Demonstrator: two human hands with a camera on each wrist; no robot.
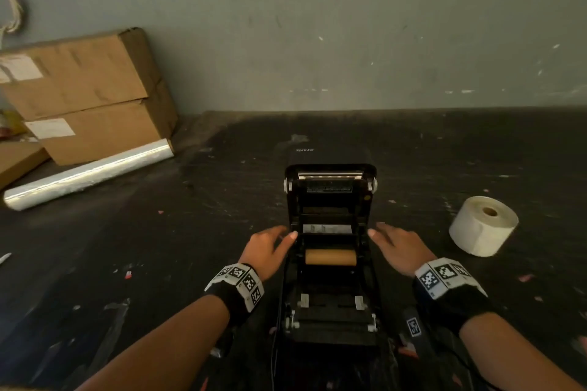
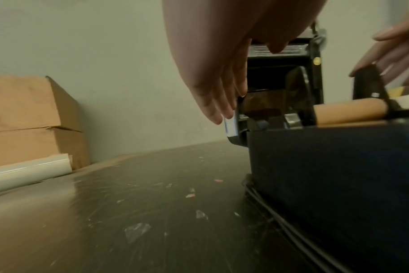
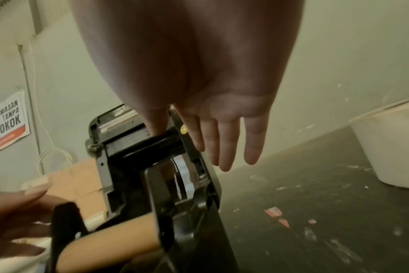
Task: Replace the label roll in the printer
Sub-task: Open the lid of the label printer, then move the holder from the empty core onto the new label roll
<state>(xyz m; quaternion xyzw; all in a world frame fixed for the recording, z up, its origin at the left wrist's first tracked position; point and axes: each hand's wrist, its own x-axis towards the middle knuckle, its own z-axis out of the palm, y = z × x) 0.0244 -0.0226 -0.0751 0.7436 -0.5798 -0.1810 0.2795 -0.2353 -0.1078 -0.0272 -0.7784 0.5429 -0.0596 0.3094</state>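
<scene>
**Printer open, bare core in the bay, both hands at its sides**

Printer (image 1: pixel 330 251) stands mid-table in the head view, lid (image 1: pixel 330 187) raised toward the wall. A brown cardboard core (image 1: pixel 330 257) lies across its bay. The left hand (image 1: pixel 266 247) and right hand (image 1: pixel 400 247) flank the bay, fingers extended and holding nothing. A full white label roll (image 1: pixel 482 225) sits on the table (image 1: pixel 158 263) to the right, well apart. Cardboard boxes (image 1: pixel 89 95) and a film roll (image 1: pixel 89 173) lie far left.

From the left wrist, the left hand's fingers (image 2: pixel 213 99) reach straight down beside the lid's edge; whether they touch it cannot be told.

From the right wrist, the right hand's fingers (image 3: pixel 229 144) hang straight beside the lid, its thumb (image 3: pixel 155 122) reaching the lid's inner frame. A wall sign (image 3: pixel 8 122) reads "KAWASAN TANPA ROKOK".
</scene>
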